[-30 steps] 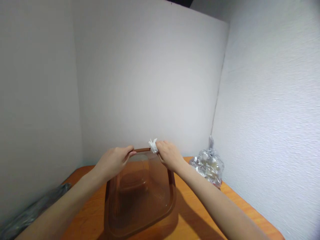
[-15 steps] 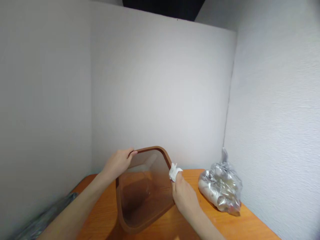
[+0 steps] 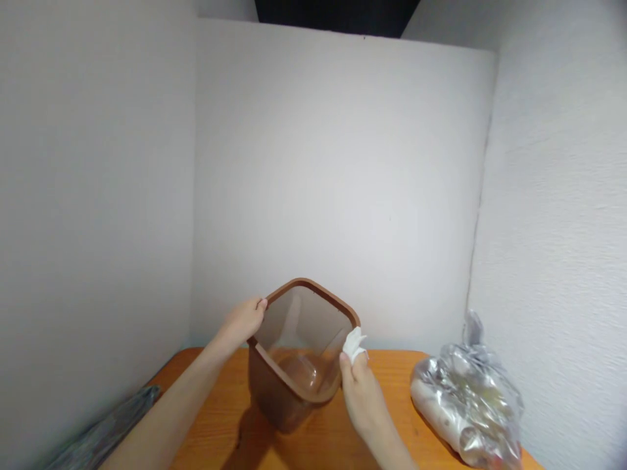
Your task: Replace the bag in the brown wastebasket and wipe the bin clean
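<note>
A brown, see-through plastic bin (image 3: 279, 405) with a thick rim is tilted above the table, its mouth facing me. My left hand (image 3: 245, 320) is closed around the rim at its left corner. On the right side my right hand (image 3: 361, 385) pinches a crumpled white tissue (image 3: 353, 343) against the rim. The bin's inside shows nothing lying in it.
A clear plastic bag (image 3: 467, 398) holding a white roll and other items sits at the right of the orange wooden table (image 3: 220, 398). Dark folded plastic (image 3: 112, 427) lies at the left edge. White walls (image 3: 337, 183) enclose the back and both sides.
The bin has turned and tipped more upright, so its rim now shows as a diamond. Both hands moved with it, and the tissue stays in my right hand. The view has shifted slightly left.
</note>
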Action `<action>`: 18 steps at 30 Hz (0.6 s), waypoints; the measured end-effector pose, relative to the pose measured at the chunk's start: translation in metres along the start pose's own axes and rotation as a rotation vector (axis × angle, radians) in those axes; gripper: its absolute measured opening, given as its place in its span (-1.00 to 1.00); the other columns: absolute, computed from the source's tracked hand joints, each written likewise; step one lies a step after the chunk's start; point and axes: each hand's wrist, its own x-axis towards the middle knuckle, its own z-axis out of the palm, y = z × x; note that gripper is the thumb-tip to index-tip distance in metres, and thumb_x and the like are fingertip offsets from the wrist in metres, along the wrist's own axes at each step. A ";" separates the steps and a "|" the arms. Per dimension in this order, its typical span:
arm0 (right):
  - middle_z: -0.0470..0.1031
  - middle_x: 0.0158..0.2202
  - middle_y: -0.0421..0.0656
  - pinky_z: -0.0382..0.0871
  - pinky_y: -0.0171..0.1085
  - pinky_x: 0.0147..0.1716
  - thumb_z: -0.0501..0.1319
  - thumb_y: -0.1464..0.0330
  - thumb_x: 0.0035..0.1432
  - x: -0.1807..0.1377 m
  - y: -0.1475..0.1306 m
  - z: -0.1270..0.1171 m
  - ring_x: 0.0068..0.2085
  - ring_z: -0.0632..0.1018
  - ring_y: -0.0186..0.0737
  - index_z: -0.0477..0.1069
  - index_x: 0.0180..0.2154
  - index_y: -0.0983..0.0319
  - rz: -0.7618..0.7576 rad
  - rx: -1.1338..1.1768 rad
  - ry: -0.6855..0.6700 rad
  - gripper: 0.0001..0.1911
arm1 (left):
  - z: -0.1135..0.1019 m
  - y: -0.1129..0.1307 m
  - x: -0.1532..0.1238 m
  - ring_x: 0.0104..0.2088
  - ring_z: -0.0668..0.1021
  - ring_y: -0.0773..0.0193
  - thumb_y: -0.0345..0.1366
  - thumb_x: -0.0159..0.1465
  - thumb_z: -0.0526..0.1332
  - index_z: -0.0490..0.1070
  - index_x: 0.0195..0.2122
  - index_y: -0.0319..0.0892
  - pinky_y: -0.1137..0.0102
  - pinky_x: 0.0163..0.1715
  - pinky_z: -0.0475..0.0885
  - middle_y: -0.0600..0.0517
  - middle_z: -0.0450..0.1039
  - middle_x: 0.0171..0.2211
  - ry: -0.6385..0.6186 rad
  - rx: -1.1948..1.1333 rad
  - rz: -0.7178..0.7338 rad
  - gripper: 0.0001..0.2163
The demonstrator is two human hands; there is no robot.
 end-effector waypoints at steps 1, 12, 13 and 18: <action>0.57 -0.23 0.08 0.41 -0.12 -0.12 -0.21 0.16 0.33 0.012 0.000 -0.005 -0.12 0.60 0.00 0.28 -0.13 0.23 -0.009 -0.001 -0.001 -0.60 | 0.000 -0.003 0.001 -0.35 0.63 0.14 -0.19 0.39 -0.14 0.44 -0.23 -0.23 0.37 -0.45 0.44 -0.15 0.60 -0.30 -0.044 -0.044 -0.026 -0.62; 0.59 -0.13 0.05 0.34 -0.11 0.08 -0.14 0.07 0.28 0.090 0.027 -0.024 0.07 0.50 -0.02 0.44 -0.16 0.26 -0.154 0.064 -0.106 -0.48 | 0.013 -0.016 -0.031 -0.33 0.65 0.16 -0.18 0.34 -0.13 0.43 -0.22 -0.19 0.43 -0.55 0.51 -0.11 0.60 -0.25 -0.198 -0.259 -0.168 -0.65; 0.58 -0.10 0.05 0.34 -0.12 0.08 -0.15 0.06 0.29 0.092 0.028 -0.023 0.07 0.51 -0.02 0.44 -0.14 0.27 -0.156 0.064 -0.108 -0.46 | 0.015 -0.017 -0.033 -0.33 0.65 0.16 -0.18 0.35 -0.14 0.42 -0.23 -0.19 0.43 -0.54 0.50 -0.11 0.60 -0.26 -0.184 -0.251 -0.166 -0.64; 0.59 -0.22 0.07 0.41 -0.02 -0.07 -0.19 -0.02 0.30 0.081 0.029 -0.029 -0.09 0.58 0.10 0.41 -0.16 0.24 -0.095 -0.005 -0.044 -0.42 | 0.020 -0.018 -0.037 -0.37 0.62 0.16 -0.19 0.35 -0.16 0.41 -0.29 -0.17 0.40 -0.48 0.46 -0.12 0.57 -0.29 -0.102 -0.162 -0.143 -0.64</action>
